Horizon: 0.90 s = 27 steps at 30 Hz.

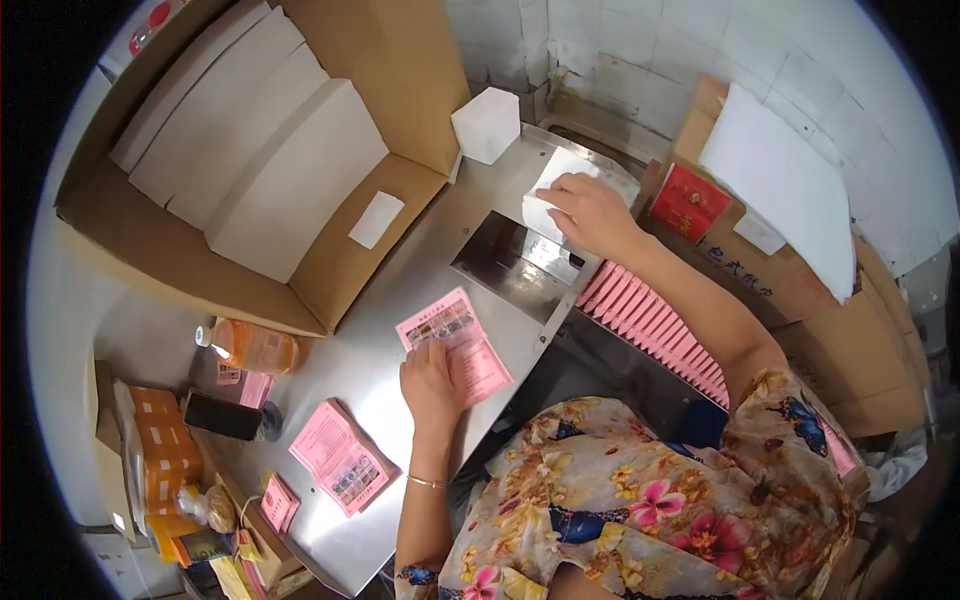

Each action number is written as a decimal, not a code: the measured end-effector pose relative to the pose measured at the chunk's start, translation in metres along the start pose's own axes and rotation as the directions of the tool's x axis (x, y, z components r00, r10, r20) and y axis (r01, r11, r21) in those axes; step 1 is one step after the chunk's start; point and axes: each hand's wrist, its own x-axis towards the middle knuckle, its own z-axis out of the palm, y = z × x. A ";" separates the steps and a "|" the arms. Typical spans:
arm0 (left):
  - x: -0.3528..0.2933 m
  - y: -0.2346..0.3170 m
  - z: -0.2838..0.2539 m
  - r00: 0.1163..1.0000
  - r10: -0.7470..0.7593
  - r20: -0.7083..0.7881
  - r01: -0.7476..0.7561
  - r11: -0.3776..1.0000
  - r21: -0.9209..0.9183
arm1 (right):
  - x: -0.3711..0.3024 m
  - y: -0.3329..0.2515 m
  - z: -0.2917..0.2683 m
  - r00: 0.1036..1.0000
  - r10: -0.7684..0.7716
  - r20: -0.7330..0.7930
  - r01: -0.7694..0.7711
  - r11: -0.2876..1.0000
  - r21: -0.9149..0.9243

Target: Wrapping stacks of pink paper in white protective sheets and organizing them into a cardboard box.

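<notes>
My left hand [432, 385] lies flat, fingers spread, pressing a pink leaflet [457, 342] under its fingertips. My right hand [592, 212] pinches a white sheet [541, 212] between curled fingers.

A single fisheye view from the person's head looks steeply down and slightly forward, close over the steel surface [400, 330], with both forearms entering from the lower edge, the open cardboard box [250, 150] curving along the upper left and a tiled wall [720, 50] bending along the top.
</notes>
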 end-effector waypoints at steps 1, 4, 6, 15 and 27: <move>-0.004 0.000 -0.001 1.000 0.018 -0.004 -0.018 1.000 0.012 | 0.002 0.005 0.001 1.000 0.002 -0.005 -0.002 1.000 -0.001; -0.024 0.000 -0.010 0.995 -0.014 0.098 0.041 0.958 -0.284 | 0.008 0.038 0.004 0.982 -0.074 -0.174 0.037 0.977 -0.210; -0.039 0.001 -0.019 0.995 0.034 0.093 -0.004 0.952 -0.305 | 0.017 0.050 0.000 0.994 -0.017 -0.105 0.012 0.998 -0.057; -0.018 0.013 0.008 0.988 0.149 0.046 -0.141 0.980 -0.137 | -0.042 -0.100 0.061 0.671 -0.727 -0.146 0.726 0.605 0.326; -0.002 0.037 0.014 0.996 -0.026 -0.085 0.010 0.984 -0.175 | 0.005 -0.147 0.085 0.719 -0.452 0.528 0.547 0.837 -0.028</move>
